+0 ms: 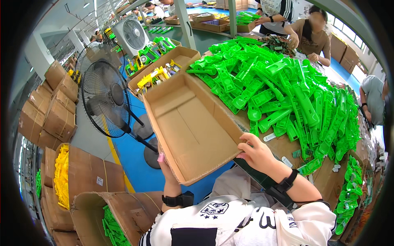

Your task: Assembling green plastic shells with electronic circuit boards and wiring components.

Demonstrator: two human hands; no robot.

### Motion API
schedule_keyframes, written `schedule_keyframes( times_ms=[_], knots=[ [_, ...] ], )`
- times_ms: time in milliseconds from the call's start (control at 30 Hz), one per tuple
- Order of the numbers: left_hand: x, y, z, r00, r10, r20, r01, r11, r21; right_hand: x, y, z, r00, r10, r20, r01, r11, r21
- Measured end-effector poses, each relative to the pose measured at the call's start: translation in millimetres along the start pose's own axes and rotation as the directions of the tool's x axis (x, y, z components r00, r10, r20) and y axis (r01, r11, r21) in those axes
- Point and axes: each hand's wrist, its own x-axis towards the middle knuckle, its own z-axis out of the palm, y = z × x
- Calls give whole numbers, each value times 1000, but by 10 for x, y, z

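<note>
A shallow open cardboard box (193, 133) is tilted in front of me, and only its bare inside shows. My left hand (167, 171) grips its left side near the close corner; most of those fingers are hidden, though a pink-covered thumb shows at the rim. At the close right corner my right hand (259, 155) has its fingers curled over the edge. To the right of the box, a large heap of bright green plastic shell parts (283, 90) lies on the workbench. Small white pieces (269, 137) and a green circuit board (296, 153) lie near my right hand.
Beyond the box stands another carton (180, 55) with yellow and green parts. Black pedestal fans (113, 94) stand left, near large cartons (94, 168) of yellow and green pieces. A co-worker (318, 39) works across the bench. A metal post (186, 30) rises behind.
</note>
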Motion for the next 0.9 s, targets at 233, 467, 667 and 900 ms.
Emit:
schedule_keyframes(
  times_ms=[233, 467, 667, 900],
  knots=[
    [156, -342, 209, 996, 93, 14, -93, 957, 276, 65, 395, 169, 991, 131, 16, -126, 975, -185],
    [507, -676, 405, 998, 58, -19, -54, 982, 180, 90, 309, -307, 988, 86, -131, -121, 952, -281],
    [527, -725, 293, 999, 10, 33, -15, 986, 166, -566, -987, -1535, 305, -40, -952, 478, 871, 116],
    [318, -486, 694, 793, 572, -209, -422, 764, 488, -996, -1437, -1893, 22, -208, -978, 641, 754, -145]
  ],
)
